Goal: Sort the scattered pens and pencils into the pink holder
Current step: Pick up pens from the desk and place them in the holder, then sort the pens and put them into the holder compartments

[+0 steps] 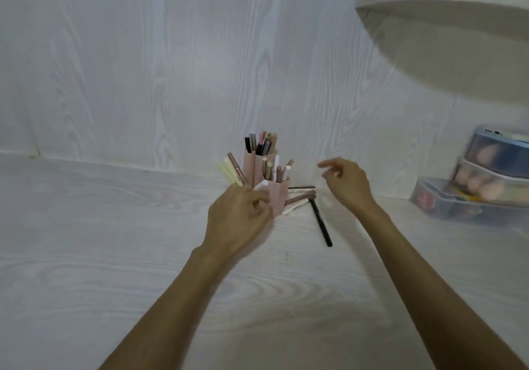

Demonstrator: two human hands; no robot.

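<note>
A pink holder, part filled, stands on a pale wood-grain desk by the wall. Just left of it, the left hand has fingers curled around several pens; jostling could tip the holder. Just right of the holder, loose pens and a black pen lie flat. Further right, the right hand hovers, fingers loosely spread, holding nothing.

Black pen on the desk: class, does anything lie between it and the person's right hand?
Nothing visible does. The black pen lies alone on bare desk, below the right hand, which hovers open above it. The other loose pens lie to the pen's left, beside the pink holder.
</note>
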